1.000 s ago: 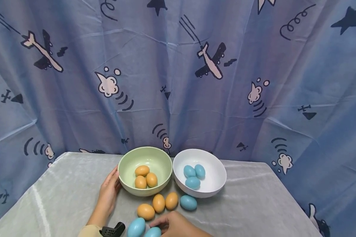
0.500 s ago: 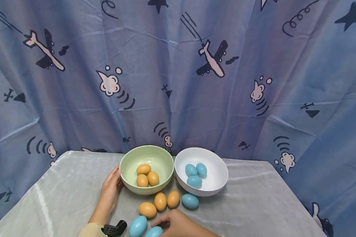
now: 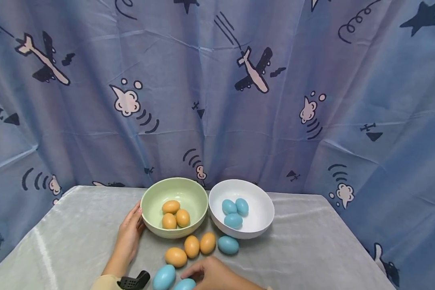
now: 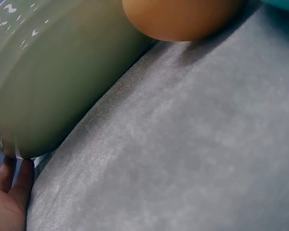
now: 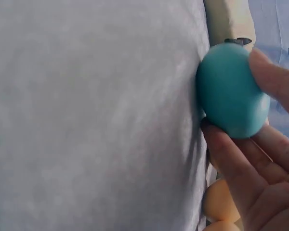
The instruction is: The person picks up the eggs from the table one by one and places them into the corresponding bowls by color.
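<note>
My left hand (image 3: 128, 237) rests its fingers against the left side of a light green bowl (image 3: 152, 209); in the left wrist view the fingertips touch the bowl's wall. Several orange eggs (image 3: 171, 207) lie in that bowl. Near the front, my right hand (image 3: 214, 274) holds a blue egg (image 5: 231, 89) between thumb and fingers, low over the cloth. Beside it lies another blue egg (image 3: 164, 277). A white bowl (image 3: 261, 213), touching or almost touching the green one, contains several blue eggs (image 3: 233, 220).
In front of the bowls sit three orange eggs (image 3: 175, 257) and a blue egg (image 3: 228, 245) in a loose row. Grey cloth (image 3: 304, 249) covers the table. A blue patterned curtain (image 3: 174, 100) hangs behind its far edge.
</note>
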### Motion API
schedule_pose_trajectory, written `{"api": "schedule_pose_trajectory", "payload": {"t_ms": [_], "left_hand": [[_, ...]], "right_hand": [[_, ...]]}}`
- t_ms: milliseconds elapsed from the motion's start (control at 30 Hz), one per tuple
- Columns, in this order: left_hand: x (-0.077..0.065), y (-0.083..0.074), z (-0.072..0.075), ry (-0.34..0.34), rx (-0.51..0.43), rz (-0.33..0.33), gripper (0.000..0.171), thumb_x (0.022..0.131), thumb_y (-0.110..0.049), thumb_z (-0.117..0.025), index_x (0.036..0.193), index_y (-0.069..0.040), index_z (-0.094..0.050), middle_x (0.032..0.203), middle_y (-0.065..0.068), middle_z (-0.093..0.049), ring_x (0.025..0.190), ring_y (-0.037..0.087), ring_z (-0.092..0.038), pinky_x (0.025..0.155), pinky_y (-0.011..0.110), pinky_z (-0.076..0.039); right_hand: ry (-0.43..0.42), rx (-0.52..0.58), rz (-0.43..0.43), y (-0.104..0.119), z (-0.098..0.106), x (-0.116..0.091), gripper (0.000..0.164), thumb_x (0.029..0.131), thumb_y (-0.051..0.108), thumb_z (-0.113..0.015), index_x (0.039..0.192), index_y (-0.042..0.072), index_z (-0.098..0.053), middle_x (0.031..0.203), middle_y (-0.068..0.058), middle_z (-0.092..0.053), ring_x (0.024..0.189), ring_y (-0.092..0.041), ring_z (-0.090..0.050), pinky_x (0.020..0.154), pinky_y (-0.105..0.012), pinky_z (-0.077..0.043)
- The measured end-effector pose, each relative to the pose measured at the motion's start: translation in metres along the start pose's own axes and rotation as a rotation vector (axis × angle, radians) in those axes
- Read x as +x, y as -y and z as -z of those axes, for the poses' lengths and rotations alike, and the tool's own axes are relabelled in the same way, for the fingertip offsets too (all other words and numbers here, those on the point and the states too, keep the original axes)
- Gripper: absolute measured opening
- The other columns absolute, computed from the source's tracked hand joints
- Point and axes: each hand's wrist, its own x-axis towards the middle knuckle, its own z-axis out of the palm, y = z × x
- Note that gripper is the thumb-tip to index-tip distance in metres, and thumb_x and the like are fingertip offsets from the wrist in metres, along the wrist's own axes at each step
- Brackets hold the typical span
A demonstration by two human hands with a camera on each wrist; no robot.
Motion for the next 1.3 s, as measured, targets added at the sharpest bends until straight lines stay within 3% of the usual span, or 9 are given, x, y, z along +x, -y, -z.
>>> {"api": "schedule_pose_trajectory", "payload": {"t_ms": [100, 267, 533, 667, 900, 1067, 1300], "left_hand": [[0.0, 0.0, 0.0, 0.011, -0.003, 0.002, 0.066, 0.105, -0.047, -0.042, 0.16, -0.015, -0.02, 0.167, 0.003, -0.021, 0.153, 0.022, -0.024, 0.125, 0.041, -0.024], [0.001, 0.001, 0.0, 0.011, -0.009, 0.001, 0.067, 0.105, -0.046, -0.041, 0.16, -0.014, -0.019, 0.167, 0.004, -0.021, 0.153, 0.022, -0.024, 0.126, 0.041, -0.024], [0.0, 0.004, 0.004, 0.004, -0.011, 0.016, 0.069, 0.105, -0.048, -0.042, 0.16, -0.015, -0.018, 0.167, 0.004, -0.018, 0.153, 0.023, -0.021, 0.127, 0.042, -0.022], [0.0, 0.003, 0.003, 0.011, -0.01, 0.01, 0.068, 0.105, -0.048, -0.042, 0.16, -0.015, -0.019, 0.167, 0.004, -0.018, 0.153, 0.023, -0.021, 0.126, 0.042, -0.022], [0.001, 0.001, -0.001, 0.015, -0.023, 0.008, 0.066, 0.106, -0.046, -0.041, 0.16, -0.014, -0.019, 0.167, 0.003, -0.02, 0.153, 0.022, -0.023, 0.126, 0.04, -0.023], [0.002, 0.001, -0.003, 0.007, -0.031, 0.001, 0.066, 0.106, -0.045, -0.042, 0.16, -0.013, -0.02, 0.167, 0.005, -0.021, 0.152, 0.024, -0.024, 0.126, 0.041, -0.024], [0.001, 0.001, 0.0, 0.008, -0.026, -0.003, 0.066, 0.106, -0.045, -0.042, 0.16, -0.013, -0.02, 0.167, 0.004, -0.02, 0.153, 0.023, -0.023, 0.126, 0.04, -0.023]], "right_hand": [[-0.044, 0.001, 0.029, 0.003, 0.002, -0.003, 0.027, 0.076, 0.002, -0.081, 0.103, 0.006, -0.078, 0.095, -0.002, -0.078, 0.085, -0.001, -0.066, 0.076, -0.015, -0.055], [-0.13, 0.02, 0.068, 0.019, 0.011, -0.012, 0.032, 0.072, 0.008, -0.088, 0.103, 0.011, -0.078, 0.099, -0.002, -0.077, 0.091, -0.004, -0.067, 0.08, -0.017, -0.057], [-0.274, 0.036, 0.157, 0.039, 0.033, -0.028, 0.042, 0.074, 0.013, -0.088, 0.112, 0.001, -0.074, 0.11, -0.012, -0.074, 0.093, -0.007, -0.068, 0.079, -0.019, -0.059], [-0.408, 0.009, 0.186, 0.045, 0.051, -0.034, 0.044, 0.075, 0.014, -0.087, 0.114, -0.001, -0.073, 0.113, -0.017, -0.073, 0.092, -0.007, -0.07, 0.079, -0.018, -0.059], [-0.758, -0.03, 0.176, 0.044, 0.084, -0.025, 0.044, 0.074, 0.014, -0.087, 0.116, 0.005, -0.074, 0.115, -0.011, -0.074, 0.105, -0.015, -0.07, 0.086, -0.017, -0.055], [-0.804, -0.08, 0.103, 0.036, 0.098, -0.014, 0.047, 0.075, 0.023, -0.088, 0.117, 0.009, -0.074, 0.119, -0.01, -0.073, 0.108, -0.019, -0.07, 0.086, -0.021, -0.056], [-0.835, -0.141, 0.082, 0.031, 0.108, 0.002, 0.044, 0.074, 0.023, -0.088, 0.113, 0.008, -0.076, 0.105, -0.009, -0.077, 0.097, -0.014, -0.071, 0.082, -0.023, -0.057]]}}
